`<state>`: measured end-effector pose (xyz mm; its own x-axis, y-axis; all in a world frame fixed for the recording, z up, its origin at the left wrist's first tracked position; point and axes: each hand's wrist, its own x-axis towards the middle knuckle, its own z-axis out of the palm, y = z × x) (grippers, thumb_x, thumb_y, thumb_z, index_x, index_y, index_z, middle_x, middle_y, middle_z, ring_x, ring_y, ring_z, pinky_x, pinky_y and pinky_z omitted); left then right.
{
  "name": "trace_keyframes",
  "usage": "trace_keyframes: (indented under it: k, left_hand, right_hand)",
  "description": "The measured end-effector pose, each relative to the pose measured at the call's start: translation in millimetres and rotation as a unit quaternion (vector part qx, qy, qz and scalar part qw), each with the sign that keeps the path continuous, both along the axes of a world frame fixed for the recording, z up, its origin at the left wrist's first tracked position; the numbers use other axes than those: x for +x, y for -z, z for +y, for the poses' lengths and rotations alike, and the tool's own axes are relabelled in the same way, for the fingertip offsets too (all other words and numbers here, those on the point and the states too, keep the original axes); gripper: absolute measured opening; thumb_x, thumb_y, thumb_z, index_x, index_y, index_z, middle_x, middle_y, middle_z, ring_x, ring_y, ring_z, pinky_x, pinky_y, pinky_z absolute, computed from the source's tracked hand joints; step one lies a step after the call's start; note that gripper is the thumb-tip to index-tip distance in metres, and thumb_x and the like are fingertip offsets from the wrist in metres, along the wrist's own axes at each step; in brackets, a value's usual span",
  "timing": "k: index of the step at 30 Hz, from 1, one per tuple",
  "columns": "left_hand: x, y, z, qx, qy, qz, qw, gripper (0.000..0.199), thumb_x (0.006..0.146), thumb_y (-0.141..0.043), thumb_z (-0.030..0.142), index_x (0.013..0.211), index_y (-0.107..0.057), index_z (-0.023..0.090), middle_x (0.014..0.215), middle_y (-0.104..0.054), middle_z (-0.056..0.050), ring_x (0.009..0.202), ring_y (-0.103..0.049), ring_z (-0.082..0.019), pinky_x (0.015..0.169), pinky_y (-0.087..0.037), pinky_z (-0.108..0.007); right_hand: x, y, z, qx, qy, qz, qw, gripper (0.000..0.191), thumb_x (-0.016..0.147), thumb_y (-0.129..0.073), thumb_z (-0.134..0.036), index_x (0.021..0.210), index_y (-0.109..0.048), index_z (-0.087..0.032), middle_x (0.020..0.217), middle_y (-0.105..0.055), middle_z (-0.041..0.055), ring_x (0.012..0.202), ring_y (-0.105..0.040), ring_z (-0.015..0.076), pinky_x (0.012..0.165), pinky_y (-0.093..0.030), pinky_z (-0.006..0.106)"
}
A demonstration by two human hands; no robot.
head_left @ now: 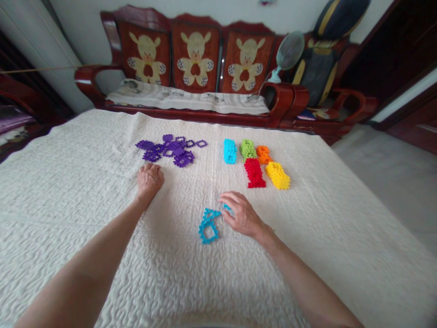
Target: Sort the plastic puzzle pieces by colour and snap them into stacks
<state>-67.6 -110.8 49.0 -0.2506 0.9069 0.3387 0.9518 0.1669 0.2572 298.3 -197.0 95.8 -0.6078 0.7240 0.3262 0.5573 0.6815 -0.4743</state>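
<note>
My left hand (150, 179) rests closed on the white quilted cover, just below a spread of purple toothed pieces (167, 149). Whether anything is under its curled fingers is hidden. Near the middle, my right hand (241, 212) has its thumb and fingers around a small blue piece (227, 207), mostly covered by them. Beside it, to the left, several blue frame pieces (209, 223) lie partly overlapping. Farther up stand grouped blocks of one colour each: light blue (230, 151), green (247, 150), orange (264, 155), red (254, 173) and yellow (278, 176).
The white quilted cover (164, 282) spreads over the whole work surface. Beyond its far edge is a wooden bench (164, 110) with bear-patterned backs. A small fan (289, 51) stands on the right side of the bench, near a dark backpack-like item (316, 73).
</note>
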Motion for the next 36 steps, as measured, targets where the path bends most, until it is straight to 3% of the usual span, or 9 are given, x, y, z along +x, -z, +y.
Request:
trace_keyframes:
  k: [4,7,12,18,23,28,31,36]
  left_hand:
    - [-1.9,2.3,0.5,-0.002,0.002,-0.007,1.000,0.036,0.091,-0.042,0.024,0.109,-0.071,0.012,0.117,-0.066,-0.016,0.110,-0.056,-0.033,0.099,-0.043,-0.047]
    - [-3.1,3.5,0.6,-0.003,0.003,-0.009,1.000,0.035,0.091,-0.042,0.024,0.109,-0.070,0.014,0.116,-0.065,-0.016,0.111,-0.056,-0.032,0.100,-0.042,-0.046]
    - [-2.6,2.4,0.4,-0.005,0.005,-0.011,1.000,0.035,0.092,-0.042,0.024,0.110,-0.070,0.013,0.117,-0.065,-0.016,0.111,-0.056,-0.032,0.100,-0.041,-0.046]
    - [-2.3,1.4,0.1,-0.002,0.011,-0.001,1.000,0.037,0.091,-0.042,0.024,0.109,-0.071,0.011,0.117,-0.066,-0.016,0.109,-0.057,-0.031,0.100,-0.042,-0.045]
    - [-3.7,3.0,0.6,0.001,0.009,-0.003,1.000,0.035,0.092,-0.042,0.024,0.109,-0.071,0.013,0.118,-0.066,-0.016,0.110,-0.057,-0.030,0.100,-0.043,-0.045]
    - [-4.1,5.1,2.4,-0.002,-0.001,0.016,1.000,0.035,0.091,-0.042,0.025,0.109,-0.071,0.015,0.116,-0.067,-0.015,0.110,-0.057,-0.031,0.098,-0.044,-0.046]
    - [-4.1,5.8,2.9,-0.003,-0.003,0.015,1.000,0.035,0.092,-0.041,0.025,0.109,-0.071,0.015,0.117,-0.067,-0.015,0.110,-0.057,-0.031,0.097,-0.045,-0.046]
    - [-2.0,3.7,1.2,-0.006,-0.005,0.002,1.000,0.035,0.091,-0.042,0.025,0.110,-0.070,0.015,0.119,-0.066,-0.015,0.110,-0.057,-0.032,0.095,-0.045,-0.046]
  right_hand:
    - [-14.3,-2.5,-12.7,-0.006,-0.077,-0.036,0.996,0.033,0.085,-0.057,-0.013,0.116,-0.065,-0.024,0.116,-0.069,0.0076,0.114,-0.058,0.0246,0.101,-0.040,0.046]
    - [-17.2,-2.9,-20.9,-0.002,-0.100,-0.034,0.994,0.034,0.083,-0.054,-0.011,0.113,-0.065,-0.023,0.114,-0.069,0.0074,0.111,-0.058,0.0235,0.099,-0.038,0.044]
    - [-15.9,-5.5,-34.2,-0.018,-0.151,-0.048,0.987,0.027,0.080,-0.064,-0.022,0.107,-0.065,-0.022,0.109,-0.067,0.0069,0.104,-0.059,0.0234,0.096,-0.039,0.041]
    - [-21.5,4.4,-41.4,0.013,-0.151,-0.103,0.983,0.014,0.089,-0.062,-0.022,0.103,-0.066,-0.021,0.113,-0.066,0.0072,0.102,-0.058,0.0230,0.091,-0.043,0.041]
    - [-20.5,7.2,-36.9,-0.004,-0.118,0.004,0.993,0.019,0.098,-0.046,-0.017,0.109,-0.061,-0.019,0.111,-0.067,0.0089,0.104,-0.061,0.0199,0.093,-0.048,0.037]
    - [0.7,4.3,1.1,-0.042,0.037,0.119,0.991,0.025,0.100,-0.040,-0.022,0.113,-0.061,-0.020,0.099,-0.068,0.0068,0.091,-0.065,0.0169,0.085,-0.052,0.031]
    - [16.4,7.2,30.8,-0.041,0.096,0.127,0.986,0.024,0.097,-0.045,-0.024,0.108,-0.065,-0.019,0.097,-0.069,0.0072,0.090,-0.066,0.0180,0.084,-0.052,0.031]
    - [28.6,12.3,57.0,-0.032,0.108,0.100,0.989,0.027,0.088,-0.050,-0.017,0.109,-0.067,-0.018,0.101,-0.069,0.0082,0.095,-0.065,0.0197,0.088,-0.051,0.033]
